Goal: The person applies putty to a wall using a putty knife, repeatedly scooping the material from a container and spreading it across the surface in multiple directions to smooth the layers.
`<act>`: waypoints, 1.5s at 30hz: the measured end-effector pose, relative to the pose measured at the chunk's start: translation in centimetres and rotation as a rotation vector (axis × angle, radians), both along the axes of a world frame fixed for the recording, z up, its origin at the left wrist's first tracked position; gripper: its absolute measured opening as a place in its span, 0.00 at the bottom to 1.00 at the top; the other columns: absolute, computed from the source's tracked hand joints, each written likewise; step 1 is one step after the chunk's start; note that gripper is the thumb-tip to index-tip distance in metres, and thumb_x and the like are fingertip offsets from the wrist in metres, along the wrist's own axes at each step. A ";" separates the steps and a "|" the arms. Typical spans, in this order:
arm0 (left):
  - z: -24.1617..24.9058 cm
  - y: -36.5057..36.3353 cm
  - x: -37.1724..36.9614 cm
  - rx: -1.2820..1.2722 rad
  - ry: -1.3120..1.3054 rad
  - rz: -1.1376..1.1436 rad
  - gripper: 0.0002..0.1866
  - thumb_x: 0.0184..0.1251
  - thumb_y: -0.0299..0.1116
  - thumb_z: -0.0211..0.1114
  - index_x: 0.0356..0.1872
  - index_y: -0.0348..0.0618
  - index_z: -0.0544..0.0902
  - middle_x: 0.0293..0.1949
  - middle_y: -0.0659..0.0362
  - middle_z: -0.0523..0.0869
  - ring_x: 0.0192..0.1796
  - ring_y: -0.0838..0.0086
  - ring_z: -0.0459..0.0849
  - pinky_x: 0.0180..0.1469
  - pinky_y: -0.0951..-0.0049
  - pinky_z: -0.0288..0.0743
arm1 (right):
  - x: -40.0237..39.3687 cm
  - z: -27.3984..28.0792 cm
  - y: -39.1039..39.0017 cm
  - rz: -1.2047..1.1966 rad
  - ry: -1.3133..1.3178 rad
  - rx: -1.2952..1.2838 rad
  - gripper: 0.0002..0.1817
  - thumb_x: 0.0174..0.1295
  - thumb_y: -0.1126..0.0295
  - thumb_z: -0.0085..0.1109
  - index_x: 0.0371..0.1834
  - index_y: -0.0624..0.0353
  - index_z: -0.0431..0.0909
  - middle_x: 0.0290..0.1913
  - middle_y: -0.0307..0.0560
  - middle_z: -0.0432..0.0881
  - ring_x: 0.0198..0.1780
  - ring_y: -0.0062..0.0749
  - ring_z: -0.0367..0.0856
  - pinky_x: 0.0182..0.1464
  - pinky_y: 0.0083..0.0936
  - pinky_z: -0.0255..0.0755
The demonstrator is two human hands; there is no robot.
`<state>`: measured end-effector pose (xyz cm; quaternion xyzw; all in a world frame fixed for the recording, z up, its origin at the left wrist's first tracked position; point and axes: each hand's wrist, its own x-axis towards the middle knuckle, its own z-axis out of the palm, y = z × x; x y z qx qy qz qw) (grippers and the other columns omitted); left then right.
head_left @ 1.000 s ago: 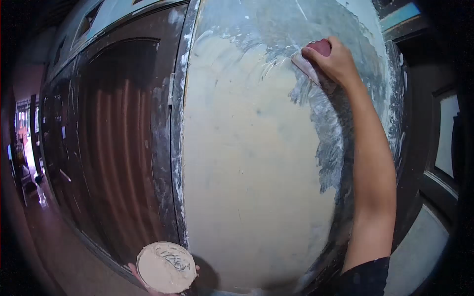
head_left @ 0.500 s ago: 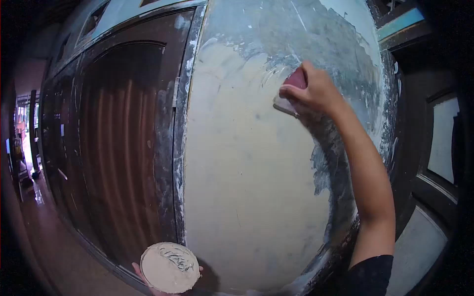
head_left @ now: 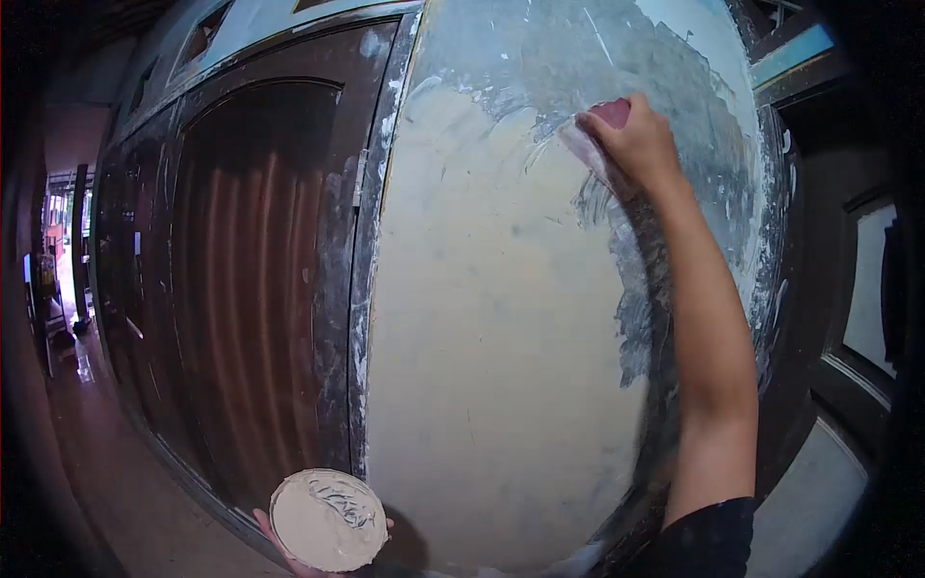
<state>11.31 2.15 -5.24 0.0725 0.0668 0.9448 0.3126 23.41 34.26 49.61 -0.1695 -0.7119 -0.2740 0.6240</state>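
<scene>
My right hand point(head_left: 646, 144) is closed around a reddish putty scraper point(head_left: 609, 114), whose pale, smeared lower part lies against the wall. Cream putty point(head_left: 482, 289) coats much of that wall point(head_left: 655, 67), while grey, streaky surface shows above and to the right of it. Low on the left, my left hand point(head_left: 275, 541) supports a round disc point(head_left: 328, 520) from beneath, fingers curled at its rim. Cream putty covers the disc's top, with scraped dark marks near its upper right. Most of the left hand is hidden under the disc.
A dark wooden door point(head_left: 241, 270) with a frame stands left of the wall section. To the right is another dark panelled door point(head_left: 829, 318) with pale panels. At far left, the reddish floor point(head_left: 116, 462) leads to a bright opening point(head_left: 66, 241).
My right hand has moved up and right along the wall with the scraper, which has turned. Streaked putty now shows below it. The left hand holds the disc nearly still; the view has shifted slightly.
</scene>
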 end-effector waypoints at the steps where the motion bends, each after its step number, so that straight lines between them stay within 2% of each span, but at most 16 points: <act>1: 0.5 -0.1 0.1 -0.001 0.006 0.009 0.65 0.52 0.91 0.48 0.81 0.50 0.62 0.69 0.32 0.75 0.61 0.22 0.78 0.57 0.16 0.75 | 0.6 1.0 0.0 0.039 0.088 -0.068 0.43 0.54 0.34 0.75 0.49 0.69 0.80 0.43 0.70 0.88 0.46 0.67 0.88 0.49 0.49 0.82; 3: 0.8 -0.5 -0.3 0.000 0.019 0.022 0.65 0.51 0.92 0.47 0.81 0.51 0.62 0.67 0.31 0.76 0.60 0.20 0.79 0.56 0.15 0.75 | 1.3 0.4 -0.1 0.081 0.006 -0.079 0.42 0.54 0.35 0.76 0.49 0.69 0.80 0.43 0.70 0.88 0.46 0.66 0.88 0.48 0.47 0.82; 8: -0.4 -1.0 -1.0 -0.134 -0.037 0.103 0.61 0.55 0.88 0.52 0.80 0.50 0.65 0.74 0.40 0.72 0.68 0.31 0.75 0.60 0.20 0.76 | -0.8 -4.8 -1.6 0.006 -0.391 0.124 0.40 0.53 0.39 0.79 0.50 0.68 0.79 0.42 0.72 0.87 0.47 0.67 0.87 0.50 0.50 0.81; 10: -1.4 -1.4 -1.4 -0.199 -0.058 0.130 0.60 0.57 0.87 0.53 0.80 0.49 0.66 0.76 0.43 0.71 0.71 0.35 0.74 0.62 0.22 0.76 | -0.8 -3.0 -1.6 -0.026 -0.325 0.100 0.41 0.53 0.38 0.79 0.50 0.68 0.79 0.42 0.71 0.88 0.46 0.66 0.88 0.50 0.51 0.81; 12: -1.7 -1.4 -1.5 -0.191 -0.048 0.119 0.60 0.57 0.87 0.53 0.80 0.50 0.66 0.76 0.43 0.71 0.71 0.35 0.73 0.63 0.22 0.76 | 0.2 0.0 -1.3 -0.012 0.023 -0.064 0.41 0.53 0.38 0.78 0.50 0.68 0.79 0.41 0.70 0.88 0.46 0.65 0.88 0.50 0.51 0.81; 13: -1.6 -1.6 -1.6 -0.181 -0.034 0.114 0.60 0.57 0.87 0.52 0.80 0.50 0.65 0.76 0.43 0.71 0.72 0.35 0.73 0.63 0.22 0.75 | 0.6 0.7 -1.0 0.036 0.043 -0.069 0.40 0.54 0.38 0.78 0.49 0.69 0.79 0.42 0.69 0.88 0.45 0.64 0.88 0.48 0.51 0.81; 17: -1.6 -2.4 -2.2 -0.136 0.013 0.102 0.60 0.58 0.88 0.50 0.81 0.52 0.64 0.76 0.43 0.71 0.72 0.35 0.73 0.66 0.22 0.73 | -0.4 -3.0 -1.8 0.120 -0.269 0.109 0.36 0.54 0.41 0.78 0.44 0.68 0.79 0.39 0.68 0.87 0.43 0.66 0.87 0.48 0.51 0.80; 18: -1.6 -2.4 -2.2 -0.120 0.023 0.100 0.60 0.58 0.88 0.49 0.81 0.52 0.64 0.76 0.43 0.71 0.72 0.35 0.73 0.67 0.22 0.72 | -1.0 -4.0 -2.5 0.020 -0.347 0.145 0.37 0.53 0.39 0.77 0.44 0.67 0.79 0.38 0.67 0.87 0.43 0.67 0.86 0.49 0.51 0.80; 21: -1.4 -2.6 -1.9 -0.108 0.100 0.047 0.59 0.59 0.88 0.49 0.81 0.51 0.65 0.76 0.44 0.72 0.72 0.36 0.74 0.67 0.23 0.73 | -2.0 -2.0 -1.6 -0.067 -0.296 0.173 0.40 0.54 0.36 0.75 0.46 0.67 0.79 0.41 0.67 0.88 0.45 0.66 0.87 0.50 0.51 0.80; 24: -1.3 -2.7 -2.3 -0.111 0.080 0.070 0.59 0.59 0.88 0.49 0.81 0.51 0.65 0.76 0.44 0.72 0.72 0.36 0.73 0.67 0.23 0.73 | -0.2 1.7 -1.6 -0.034 0.048 -0.009 0.42 0.54 0.34 0.74 0.46 0.68 0.80 0.43 0.65 0.90 0.48 0.60 0.90 0.51 0.49 0.81; 26: -1.6 -3.0 -2.7 -0.116 0.067 0.087 0.59 0.59 0.88 0.49 0.81 0.51 0.65 0.76 0.44 0.72 0.72 0.36 0.73 0.67 0.23 0.73 | 0.1 0.5 -2.0 0.141 -0.044 -0.058 0.40 0.53 0.36 0.76 0.45 0.68 0.80 0.43 0.66 0.89 0.47 0.62 0.89 0.51 0.48 0.81; 29: -2.2 -2.8 -2.8 -0.104 0.038 0.112 0.59 0.59 0.88 0.49 0.81 0.51 0.65 0.76 0.44 0.72 0.73 0.36 0.73 0.67 0.23 0.73 | -1.9 -3.8 -3.2 0.036 -0.385 0.058 0.39 0.53 0.36 0.76 0.46 0.65 0.80 0.42 0.67 0.88 0.47 0.66 0.87 0.51 0.50 0.80; 36: -4.5 -2.4 -3.3 -0.115 0.086 0.160 0.59 0.59 0.87 0.51 0.80 0.50 0.65 0.77 0.44 0.71 0.73 0.37 0.73 0.68 0.23 0.72 | -0.4 1.4 -0.7 0.034 0.054 0.065 0.43 0.54 0.33 0.74 0.48 0.69 0.80 0.42 0.67 0.90 0.45 0.62 0.89 0.47 0.48 0.82; 40: -1.1 -2.6 -1.5 -0.030 0.015 0.101 0.59 0.58 0.86 0.52 0.81 0.50 0.65 0.77 0.44 0.71 0.74 0.37 0.72 0.68 0.23 0.72 | -1.7 -5.1 -3.6 0.010 -0.401 0.117 0.39 0.55 0.36 0.76 0.45 0.67 0.79 0.42 0.70 0.88 0.43 0.64 0.89 0.46 0.50 0.82; 44: -1.2 -2.6 -1.3 -0.083 0.004 0.068 0.58 0.59 0.86 0.52 0.80 0.50 0.66 0.77 0.45 0.71 0.74 0.38 0.72 0.70 0.24 0.71 | -1.6 -4.1 -1.9 -0.014 -0.290 0.197 0.38 0.55 0.37 0.76 0.45 0.66 0.79 0.42 0.69 0.88 0.44 0.63 0.89 0.46 0.51 0.82; 45: -2.1 -2.4 -1.7 -0.114 0.011 0.100 0.58 0.60 0.86 0.51 0.80 0.49 0.66 0.76 0.45 0.72 0.73 0.39 0.73 0.69 0.26 0.72 | -0.8 -1.7 -1.0 0.010 -0.113 0.099 0.38 0.55 0.37 0.76 0.45 0.67 0.79 0.42 0.69 0.89 0.44 0.64 0.89 0.47 0.50 0.82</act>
